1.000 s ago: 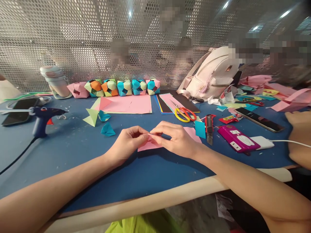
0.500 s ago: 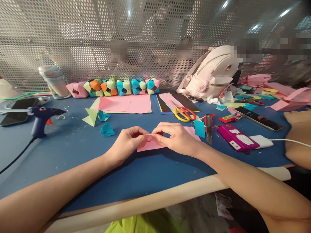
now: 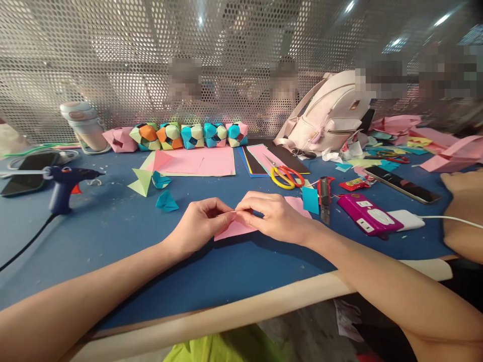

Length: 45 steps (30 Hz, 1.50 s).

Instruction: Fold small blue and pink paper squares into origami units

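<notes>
Fingers of the left hand [image 3: 198, 221] and right hand [image 3: 277, 215] meet nearly tip to tip, each pinched closed on the upper edge of a pink paper [image 3: 234, 231], which is on the near side of the scissors [image 3: 279, 169] and left of them. More pink paper [image 3: 296, 205] shows past the right hand, nearer than the scissors; a blue square [image 3: 310, 200] and a box cutter [image 3: 324, 201] lie to their right.
</notes>
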### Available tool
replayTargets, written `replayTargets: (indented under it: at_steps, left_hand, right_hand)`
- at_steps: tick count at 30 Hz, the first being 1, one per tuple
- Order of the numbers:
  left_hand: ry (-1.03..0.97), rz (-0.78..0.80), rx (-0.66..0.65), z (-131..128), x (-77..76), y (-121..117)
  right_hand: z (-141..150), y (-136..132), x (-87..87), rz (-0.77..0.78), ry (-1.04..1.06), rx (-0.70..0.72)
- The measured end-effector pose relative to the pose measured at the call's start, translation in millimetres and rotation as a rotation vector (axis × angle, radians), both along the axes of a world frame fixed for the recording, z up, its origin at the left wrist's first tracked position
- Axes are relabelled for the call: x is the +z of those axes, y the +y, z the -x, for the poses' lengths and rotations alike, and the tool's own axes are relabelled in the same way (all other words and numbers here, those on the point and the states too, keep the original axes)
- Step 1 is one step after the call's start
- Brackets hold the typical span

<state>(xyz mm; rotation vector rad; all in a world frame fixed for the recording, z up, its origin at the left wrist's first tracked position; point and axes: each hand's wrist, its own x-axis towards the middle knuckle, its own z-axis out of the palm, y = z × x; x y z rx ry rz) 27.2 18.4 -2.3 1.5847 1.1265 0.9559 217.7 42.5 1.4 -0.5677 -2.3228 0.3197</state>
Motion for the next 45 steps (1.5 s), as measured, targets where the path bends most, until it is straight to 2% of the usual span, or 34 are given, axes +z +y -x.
replayTargets:
  at_steps: [7,15,20,26,32,37,41,45]
  left_hand:
    - [0.035,-0.030,0.024,-2.4,-0.8,-2.1]
    - [0.173,-0.076,0.006,-2.3,-2.5,-2.1]
    - [0.222,-0.171,0.067,-2.4,-3.7,-3.3]
    - [0.247,-0.174,0.079,-3.2,-5.9,-2.5]
    - [0.167,-0.061,0.017,-2.8,-0.9,-1.5]
    - [0.229,-0.086,0.002,3.4,4.2,6.2]
    - [0.238,-0.048,-0.073,10.1,6.2,14.4]
    - [0.229,-0.029,-0.188,13.4,14.6,17.0]
  right_hand:
    - [3.2,-2.3,-0.8,0.067,0.011,-0.079]
    - [5.6,-4.9,-3.4,0.026,-0.019,-0.043]
    - [6.3,-5.4,-1.1,0.143,0.027,-0.091]
    - [6.8,-6.7,1.0,0.189,-0.001,-0.121]
    - [5.0,-4.5,2.9,0.251,0.021,-0.131]
    - [1.5,1.5,4.4,0.344,0.012,-0.160]
    - [-0.7,4.6,4.3,0.370,-0.015,-0.150]
    - [-3.0,7.8,4.5,0.363,-0.011,-0.157]
